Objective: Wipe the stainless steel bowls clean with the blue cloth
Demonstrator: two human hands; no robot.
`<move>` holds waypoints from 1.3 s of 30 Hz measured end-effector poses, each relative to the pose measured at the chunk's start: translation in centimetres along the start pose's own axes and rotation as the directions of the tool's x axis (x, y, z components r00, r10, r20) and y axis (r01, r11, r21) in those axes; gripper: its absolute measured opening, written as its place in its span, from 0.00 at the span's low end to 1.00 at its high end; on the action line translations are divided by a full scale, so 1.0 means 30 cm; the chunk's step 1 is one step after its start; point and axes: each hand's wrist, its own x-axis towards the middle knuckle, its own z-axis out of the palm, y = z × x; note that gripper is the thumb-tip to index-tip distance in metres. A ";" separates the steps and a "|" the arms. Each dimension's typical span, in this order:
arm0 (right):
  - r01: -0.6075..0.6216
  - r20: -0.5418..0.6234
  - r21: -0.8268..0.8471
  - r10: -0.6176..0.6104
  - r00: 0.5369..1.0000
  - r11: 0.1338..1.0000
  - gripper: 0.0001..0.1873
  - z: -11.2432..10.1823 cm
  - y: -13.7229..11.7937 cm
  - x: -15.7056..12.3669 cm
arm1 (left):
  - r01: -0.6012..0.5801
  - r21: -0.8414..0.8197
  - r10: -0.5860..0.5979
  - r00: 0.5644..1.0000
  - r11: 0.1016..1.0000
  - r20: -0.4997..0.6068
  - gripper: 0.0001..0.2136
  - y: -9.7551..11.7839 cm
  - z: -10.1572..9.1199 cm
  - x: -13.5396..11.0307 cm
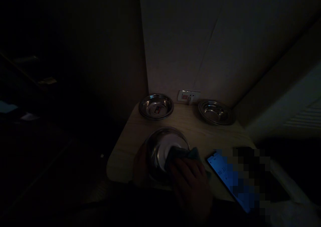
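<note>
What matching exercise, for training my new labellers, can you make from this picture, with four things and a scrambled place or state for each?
Things:
1. Cloth
2. Phone
3. Socket
4. Labelled bowl

Places or states:
A. Toward the back left of the table
B. Under the right hand
C. Screen lit blue
D. On the wall

Pairs: 1-B, 2-C, 3-D, 4-A

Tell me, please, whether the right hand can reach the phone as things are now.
Probably yes: the phone lies just right of the right hand, with no hard object visible between. The hand holds the cloth against the metal bowl, so it may need freeing first.
</note>
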 end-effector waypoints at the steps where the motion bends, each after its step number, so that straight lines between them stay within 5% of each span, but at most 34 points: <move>1: -0.007 0.010 -0.005 0.007 1.000 1.000 0.14 0.009 0.003 0.022 | -0.020 0.010 0.019 1.000 1.000 0.011 0.17 0.002 -0.002 0.002; 6: -0.047 0.015 -0.022 0.047 0.999 0.999 0.14 0.057 0.034 0.136 | -0.210 0.168 0.210 0.978 0.963 0.021 0.18 -0.033 -0.003 0.014; 10: -0.050 0.023 0.013 0.050 0.998 0.999 0.14 0.072 0.020 0.154 | -0.247 0.264 0.240 0.969 0.933 0.058 0.20 -0.072 -0.007 0.019; 20: 0.091 0.067 0.108 -0.099 0.993 0.990 0.13 -0.038 0.055 -0.009 | -0.042 0.112 0.040 0.999 0.993 0.015 0.19 -0.003 -0.018 0.009; 31: 0.066 0.066 0.118 -0.074 0.995 0.991 0.13 0.042 0.007 0.101 | -0.040 0.027 0.039 0.999 0.999 0.033 0.15 0.028 -0.018 0.023; 39: 0.128 0.076 0.094 -0.135 0.988 0.987 0.12 -0.050 0.132 -0.025 | 0.126 -0.042 -0.122 0.988 0.991 0.092 0.16 0.107 -0.015 0.029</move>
